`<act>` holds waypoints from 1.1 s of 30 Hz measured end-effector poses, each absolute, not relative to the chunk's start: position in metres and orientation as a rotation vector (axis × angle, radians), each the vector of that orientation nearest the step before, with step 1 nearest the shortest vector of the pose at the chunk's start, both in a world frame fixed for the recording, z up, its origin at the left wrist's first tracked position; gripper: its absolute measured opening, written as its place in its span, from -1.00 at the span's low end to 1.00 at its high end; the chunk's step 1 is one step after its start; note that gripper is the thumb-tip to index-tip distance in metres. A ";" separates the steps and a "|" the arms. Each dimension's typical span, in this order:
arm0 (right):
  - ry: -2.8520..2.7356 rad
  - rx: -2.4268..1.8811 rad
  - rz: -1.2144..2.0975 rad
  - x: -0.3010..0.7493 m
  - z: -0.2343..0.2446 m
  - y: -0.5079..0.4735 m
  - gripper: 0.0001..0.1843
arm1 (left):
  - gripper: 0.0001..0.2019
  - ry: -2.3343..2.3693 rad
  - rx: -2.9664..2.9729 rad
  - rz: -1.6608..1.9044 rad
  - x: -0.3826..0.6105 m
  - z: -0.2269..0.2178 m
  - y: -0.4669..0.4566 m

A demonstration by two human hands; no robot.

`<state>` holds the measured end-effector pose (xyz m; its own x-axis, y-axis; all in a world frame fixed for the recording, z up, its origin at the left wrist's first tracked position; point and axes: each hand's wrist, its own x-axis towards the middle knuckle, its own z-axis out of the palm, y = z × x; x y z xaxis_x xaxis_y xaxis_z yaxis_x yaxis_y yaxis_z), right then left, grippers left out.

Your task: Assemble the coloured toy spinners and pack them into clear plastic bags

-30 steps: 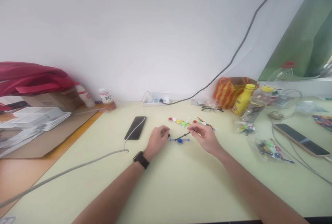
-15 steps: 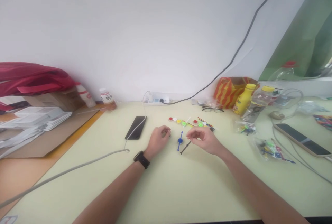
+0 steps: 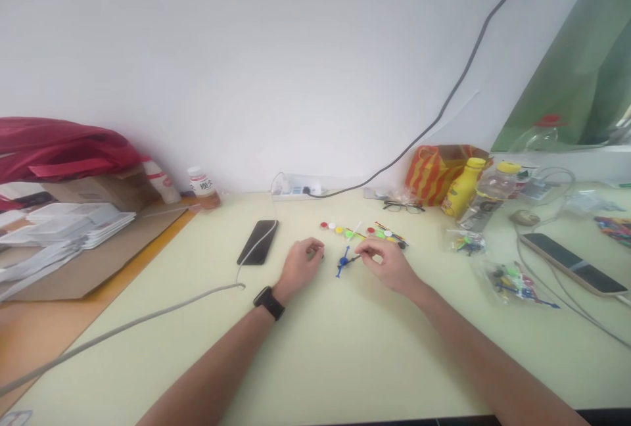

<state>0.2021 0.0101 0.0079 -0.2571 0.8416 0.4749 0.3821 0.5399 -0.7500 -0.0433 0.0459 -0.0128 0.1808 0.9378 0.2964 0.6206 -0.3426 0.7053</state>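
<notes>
Right hand [image 3: 389,265]: fingers pinching one end of the black rod [image 3: 354,258].
Black rod: between the hands, overlapping the blue piece [image 3: 344,261] in view.
Left hand [image 3: 298,268]: fingers curled near a dark part [image 3: 323,257]; grip cannot be confirmed.
Worktop [image 3: 345,360]: coloured discs [image 3: 339,231] beyond the hands.

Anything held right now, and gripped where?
Right hand: thin black stick, pinched by one end. Left hand: a small dark bit shows at its edge; can't tell whether it's held.
</notes>
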 end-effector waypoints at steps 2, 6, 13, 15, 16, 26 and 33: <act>-1.858 -1.044 0.532 0.205 0.003 0.014 -0.79 | -0.83 1.447 2.020 0.996 -0.043 -0.012 0.045; -1.897 -1.142 0.409 0.214 -0.008 0.023 -0.76 | -0.74 1.361 1.965 0.955 -0.044 -0.008 0.040; -1.979 -1.286 0.358 0.225 -0.019 0.029 -0.68 | -0.67 1.085 1.976 0.874 -0.039 -0.002 0.030; -1.962 -1.291 0.368 0.225 -0.020 0.030 -0.69 | -0.65 1.034 1.972 0.866 -0.038 -0.002 0.028; -1.950 -1.288 0.380 0.225 -0.020 0.030 -0.70 | -0.64 1.025 1.975 0.868 -0.038 -0.002 0.028; -1.845 -1.219 0.754 0.209 -0.015 0.022 -0.84 | -0.72 1.068 2.067 0.887 -0.036 0.002 0.025; -1.867 -1.151 0.912 0.194 -0.018 0.012 -0.83 | -0.51 0.975 2.213 0.787 -0.041 0.005 0.021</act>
